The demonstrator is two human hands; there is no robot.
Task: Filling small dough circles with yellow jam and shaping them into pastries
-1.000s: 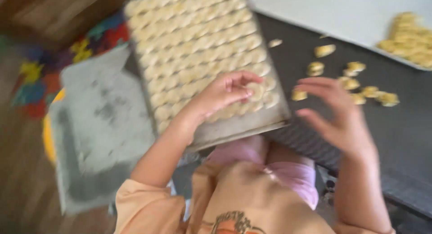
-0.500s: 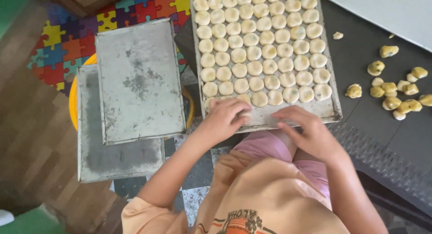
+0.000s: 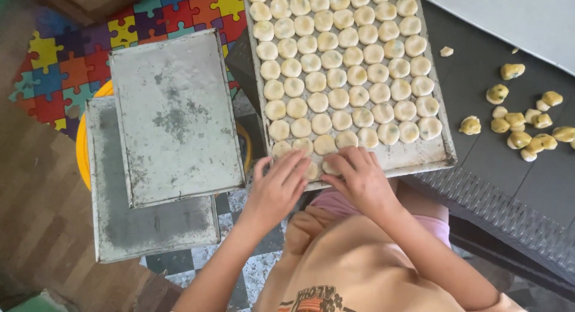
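While flat over the near rim of the baking tray (image 3: 440, 159): left hand (image 3: 278, 186) spread, pinching nothing; right hand (image 3: 359, 177) likewise, just beside. Dough pieces (image 3: 311, 168) under both, last row running crosswise, equally near each.

A home turned small baking spot — a colourful foam puzzle-piece play mat (image 3: 90, 54) lies on brown wood-look flooring (image 3: 36, 210), beside a dark woven-texture table (image 3: 515, 186) bearing a worn metal baking tray (image 3: 419, 159) filled with rows of pale round dough pieces (image 3: 338, 72).
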